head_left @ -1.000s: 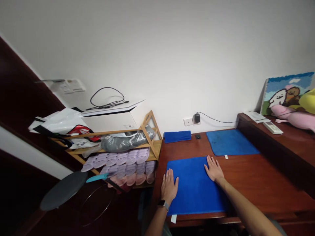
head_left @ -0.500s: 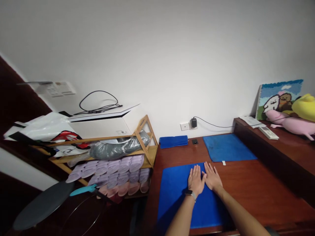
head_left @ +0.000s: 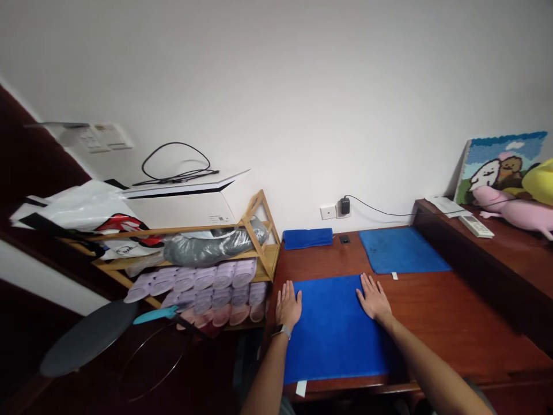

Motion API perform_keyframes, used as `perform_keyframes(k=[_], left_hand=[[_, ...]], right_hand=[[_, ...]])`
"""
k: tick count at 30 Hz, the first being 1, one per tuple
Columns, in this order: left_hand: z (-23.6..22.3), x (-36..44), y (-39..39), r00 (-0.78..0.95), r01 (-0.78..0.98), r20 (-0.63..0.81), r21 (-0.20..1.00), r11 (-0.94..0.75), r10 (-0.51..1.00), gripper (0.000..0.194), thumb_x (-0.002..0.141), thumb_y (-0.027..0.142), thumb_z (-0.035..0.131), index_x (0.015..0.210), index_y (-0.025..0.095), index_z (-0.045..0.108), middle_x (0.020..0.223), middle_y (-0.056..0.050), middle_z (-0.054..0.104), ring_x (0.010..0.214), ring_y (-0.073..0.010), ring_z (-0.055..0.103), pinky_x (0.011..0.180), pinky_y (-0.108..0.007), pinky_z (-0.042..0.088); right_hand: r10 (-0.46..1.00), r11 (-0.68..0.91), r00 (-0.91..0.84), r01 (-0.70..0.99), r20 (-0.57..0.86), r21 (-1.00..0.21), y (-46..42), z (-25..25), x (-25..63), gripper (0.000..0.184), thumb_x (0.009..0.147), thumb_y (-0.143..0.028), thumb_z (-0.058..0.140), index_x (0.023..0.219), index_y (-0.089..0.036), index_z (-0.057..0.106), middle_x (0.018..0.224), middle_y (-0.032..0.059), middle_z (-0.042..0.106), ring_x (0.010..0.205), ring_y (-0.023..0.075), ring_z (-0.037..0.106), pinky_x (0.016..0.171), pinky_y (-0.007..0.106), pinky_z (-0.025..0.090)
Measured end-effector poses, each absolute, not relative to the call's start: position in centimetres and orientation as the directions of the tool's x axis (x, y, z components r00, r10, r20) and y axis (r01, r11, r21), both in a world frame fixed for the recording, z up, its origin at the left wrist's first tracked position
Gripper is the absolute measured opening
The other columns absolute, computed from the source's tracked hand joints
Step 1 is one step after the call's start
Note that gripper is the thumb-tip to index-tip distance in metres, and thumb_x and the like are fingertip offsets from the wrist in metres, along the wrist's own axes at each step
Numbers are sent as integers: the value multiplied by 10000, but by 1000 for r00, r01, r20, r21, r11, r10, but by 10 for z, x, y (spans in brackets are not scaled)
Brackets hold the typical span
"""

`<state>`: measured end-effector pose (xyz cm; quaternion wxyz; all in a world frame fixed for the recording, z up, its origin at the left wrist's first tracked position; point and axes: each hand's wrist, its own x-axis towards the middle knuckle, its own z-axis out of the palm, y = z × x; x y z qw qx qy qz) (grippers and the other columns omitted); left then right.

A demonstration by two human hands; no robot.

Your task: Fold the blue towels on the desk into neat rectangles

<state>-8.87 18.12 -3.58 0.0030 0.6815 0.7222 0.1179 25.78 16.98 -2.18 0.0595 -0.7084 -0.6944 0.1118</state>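
Observation:
A bright blue towel lies spread flat on the dark wooden table in front of me. My left hand rests flat on the towel's left edge, fingers stretched out, a watch on the wrist. At the towel's far right corner my right hand also lies flat with its fingers spread. Neither hand holds anything. Farther back are a second flat blue towel and a folded blue towel by the wall.
A wooden rack with lilac slippers and bags stands left of the table. A wall socket with a charger is behind the towels. A raised shelf at right carries a remote, papers and plush toys. A black stool is at lower left.
Half a second ago both hands were together at the towel's middle. My left hand has slid out to the left edge and my right hand slightly right, flattening the towel.

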Motion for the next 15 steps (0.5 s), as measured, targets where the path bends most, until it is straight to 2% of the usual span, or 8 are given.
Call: perform_keyframes(k=[5,10,13,15], left_hand=[[-39,-86,181,-76,973,236,231,20,969,641,1053,428,273,1586,100,415,1651,-163,423,1555,-267,349,1292,-483,246],[-19,-85,176,-70,938,376,340,-67,924,536,1038,333,332,1461,109,574,1549,-195,553,1444,-311,506,1194,-498,419],[3,-89,156,-42,923,435,362,-131,900,466,1027,284,343,1329,162,677,1408,-164,662,1307,-292,621,1102,-485,515],[10,-99,128,34,917,466,337,-213,884,424,1022,284,372,1257,208,717,1314,-123,714,1232,-264,669,1058,-451,554]], right_hand=[[996,-28,8,971,-84,-236,169,-25,259,731,1051,-517,171,1680,-146,135,1749,26,153,1619,195,73,1305,418,27],[994,-35,9,969,-108,-245,172,-12,257,729,1048,-503,187,1681,-146,140,1753,29,132,1619,196,72,1305,418,25],[987,-44,-8,947,-161,-318,169,5,258,743,1041,-506,226,1679,-133,152,1756,59,124,1619,217,77,1307,443,58],[996,-11,-27,914,-88,-405,153,13,263,743,1029,-499,281,1672,-134,207,1755,87,143,1617,245,108,1304,473,129]])
